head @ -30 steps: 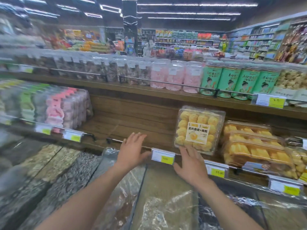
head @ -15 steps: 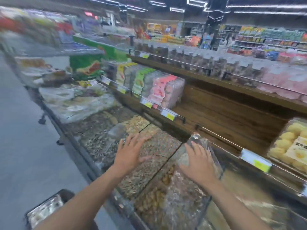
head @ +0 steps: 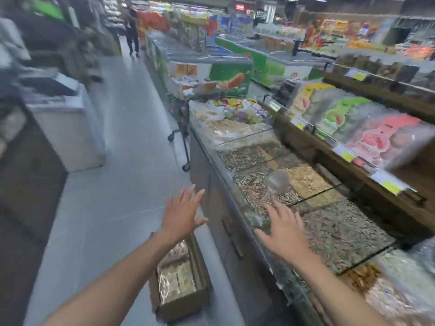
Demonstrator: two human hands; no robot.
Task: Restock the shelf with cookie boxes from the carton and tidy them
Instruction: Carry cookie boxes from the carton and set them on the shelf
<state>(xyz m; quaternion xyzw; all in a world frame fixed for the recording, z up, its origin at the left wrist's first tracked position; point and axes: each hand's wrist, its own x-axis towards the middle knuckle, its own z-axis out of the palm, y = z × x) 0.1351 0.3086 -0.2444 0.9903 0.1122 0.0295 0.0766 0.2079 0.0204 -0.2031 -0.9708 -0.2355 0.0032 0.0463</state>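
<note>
A brown cardboard carton (head: 202,300) stands open on the floor beside the counter, with clear cookie boxes (head: 176,281) inside it. My left hand (head: 182,215) hovers above the carton with its fingers spread, holding nothing. My right hand (head: 286,228) is also spread flat and empty, held over the front edge of the bulk-snack counter (head: 235,208). The wooden shelf (head: 381,191) runs along the right, carrying clear boxes with green and pink labels (head: 376,135). The picture is motion-blurred.
Glass-covered bins of seeds and nuts (head: 294,180) fill the counter top. A wheeled trolley (head: 183,142) stands further along the counter. The grey aisle floor (head: 122,137) runs ahead; a person (head: 131,24) walks far off. A white cabinet (head: 68,128) stands on the left.
My view has swung left and down from the shelf with yellow cookie boxes to the aisle. The carton has come into sight under my left hand. Both hands stay spread and empty.
</note>
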